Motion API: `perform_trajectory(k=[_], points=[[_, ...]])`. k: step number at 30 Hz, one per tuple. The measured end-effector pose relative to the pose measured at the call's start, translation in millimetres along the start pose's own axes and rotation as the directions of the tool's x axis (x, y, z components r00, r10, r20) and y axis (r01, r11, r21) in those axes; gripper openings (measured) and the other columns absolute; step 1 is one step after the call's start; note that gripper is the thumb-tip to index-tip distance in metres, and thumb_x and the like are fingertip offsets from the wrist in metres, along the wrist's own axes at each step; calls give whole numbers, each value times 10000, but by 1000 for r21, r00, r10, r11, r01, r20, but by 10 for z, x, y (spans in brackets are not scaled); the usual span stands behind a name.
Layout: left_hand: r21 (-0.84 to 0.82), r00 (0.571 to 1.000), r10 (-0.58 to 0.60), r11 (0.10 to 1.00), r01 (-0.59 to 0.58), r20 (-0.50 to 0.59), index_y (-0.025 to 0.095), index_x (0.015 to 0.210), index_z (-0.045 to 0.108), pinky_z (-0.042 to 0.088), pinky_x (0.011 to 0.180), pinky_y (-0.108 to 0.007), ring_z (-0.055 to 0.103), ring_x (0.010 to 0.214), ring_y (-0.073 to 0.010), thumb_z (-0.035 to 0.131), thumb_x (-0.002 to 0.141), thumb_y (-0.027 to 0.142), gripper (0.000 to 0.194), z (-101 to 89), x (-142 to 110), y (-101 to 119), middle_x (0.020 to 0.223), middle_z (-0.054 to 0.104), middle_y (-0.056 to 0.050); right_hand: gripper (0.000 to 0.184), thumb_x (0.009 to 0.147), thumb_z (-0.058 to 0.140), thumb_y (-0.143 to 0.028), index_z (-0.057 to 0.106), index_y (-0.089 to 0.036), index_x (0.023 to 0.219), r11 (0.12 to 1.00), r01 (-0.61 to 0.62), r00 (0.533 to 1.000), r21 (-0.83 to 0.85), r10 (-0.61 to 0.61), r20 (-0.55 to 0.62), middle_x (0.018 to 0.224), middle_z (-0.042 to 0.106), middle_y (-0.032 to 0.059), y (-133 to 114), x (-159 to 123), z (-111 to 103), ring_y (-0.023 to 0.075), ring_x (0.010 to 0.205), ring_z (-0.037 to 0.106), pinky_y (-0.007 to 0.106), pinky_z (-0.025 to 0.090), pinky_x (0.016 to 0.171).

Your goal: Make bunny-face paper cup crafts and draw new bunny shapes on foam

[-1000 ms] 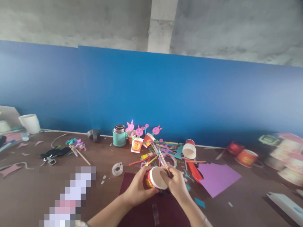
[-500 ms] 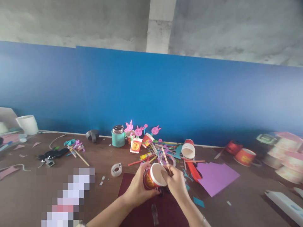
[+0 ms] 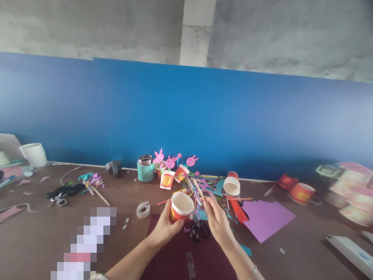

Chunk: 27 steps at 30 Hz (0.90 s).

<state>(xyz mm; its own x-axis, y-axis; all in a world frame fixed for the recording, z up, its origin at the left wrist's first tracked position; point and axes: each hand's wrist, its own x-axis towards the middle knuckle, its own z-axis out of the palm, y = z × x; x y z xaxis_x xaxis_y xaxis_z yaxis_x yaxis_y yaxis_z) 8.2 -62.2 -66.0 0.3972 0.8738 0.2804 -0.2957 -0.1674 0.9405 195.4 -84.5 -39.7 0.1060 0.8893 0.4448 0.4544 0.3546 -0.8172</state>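
Observation:
My left hand [image 3: 165, 229] is wrapped round a red paper cup [image 3: 177, 216] with a white rim. The cup's mouth tilts up towards me and shows a pale inside, with a small dark spot near the right of the rim. In my right hand [image 3: 217, 216] is a thin wooden stick [image 3: 198, 188], pinched near its lower end and pointing up and left. Stick and cup are apart. Below and between the hands lie black-handled scissors [image 3: 196, 230] on a dark red sheet [image 3: 175, 258].
Behind stand a teal jar [image 3: 145, 169] and red cups with pink paper animal figures [image 3: 170, 163]. A tape roll [image 3: 143, 210] lies left, a purple paper sheet [image 3: 268, 219] right. A tipped paper cup [image 3: 232, 184] is at the back; a blue partition [image 3: 186, 112] rises behind.
The cup has turned from showing its flat base to showing its open mouth, and moved slightly left. My right hand has come away from it with the stick.

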Motion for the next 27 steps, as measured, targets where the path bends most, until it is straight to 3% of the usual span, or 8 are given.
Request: perform_trajectory(k=[5,7,10,12,17,23,27], points=[[-21,1000,21,1000,-21,-2,189,1246,379,443,888,-349,562,1050,-266,792,612,381,781,16,-4,8,1151,587,-110,252,907,439,-377,574,-215,1046,1000,-2,982,-17,5,190,748,653,30,-149,-77,56,186,666,603,247,451,639],[6,1000,23,1000,-23,-9,173,1209,423,446,878,-350,568,1033,-270,802,607,352,734,7,0,8,1129,597,-113,216,912,434,-346,557,-220,1038,1000,14,983,-14,-11,183,753,654,28,-180,-86,49,180,652,599,247,452,631],[-2,1000,-12,1000,12,3,163,1208,462,418,929,-363,545,1082,-280,785,639,325,674,-33,9,2,1167,591,-119,179,911,436,-283,590,-219,978,986,148,982,-78,-137,131,866,653,65,-165,-63,8,199,795,614,264,466,723],[-32,999,-35,999,35,4,165,1227,469,390,968,-376,522,1122,-291,797,623,305,701,-64,14,5,1201,583,-118,205,907,436,-240,618,-225,1001,950,258,964,-175,-239,120,915,639,78,-130,-42,-25,207,865,607,281,468,773],[-87,995,-98,991,99,11,174,1258,476,372,986,-403,501,1153,-316,799,616,283,727,-132,19,63,1217,588,-120,333,903,391,-151,608,-222,1145,828,431,902,-360,-406,144,888,583,74,-62,-26,-93,175,801,594,286,495,738],[-42,994,-112,993,113,19,201,1238,491,399,949,-380,528,1112,-294,797,611,248,699,-205,21,101,1190,603,-96,350,873,418,-95,628,-234,1116,732,502,864,-460,-452,223,868,564,65,-124,-40,-126,174,787,573,293,484,693],[28,995,-90,996,89,36,184,1236,488,414,940,-386,531,1107,-293,787,618,241,688,-197,23,66,1182,594,-104,345,861,418,-74,640,-227,1076,735,499,867,-459,-426,260,866,565,66,-159,-52,-104,176,771,564,296,473,679]])
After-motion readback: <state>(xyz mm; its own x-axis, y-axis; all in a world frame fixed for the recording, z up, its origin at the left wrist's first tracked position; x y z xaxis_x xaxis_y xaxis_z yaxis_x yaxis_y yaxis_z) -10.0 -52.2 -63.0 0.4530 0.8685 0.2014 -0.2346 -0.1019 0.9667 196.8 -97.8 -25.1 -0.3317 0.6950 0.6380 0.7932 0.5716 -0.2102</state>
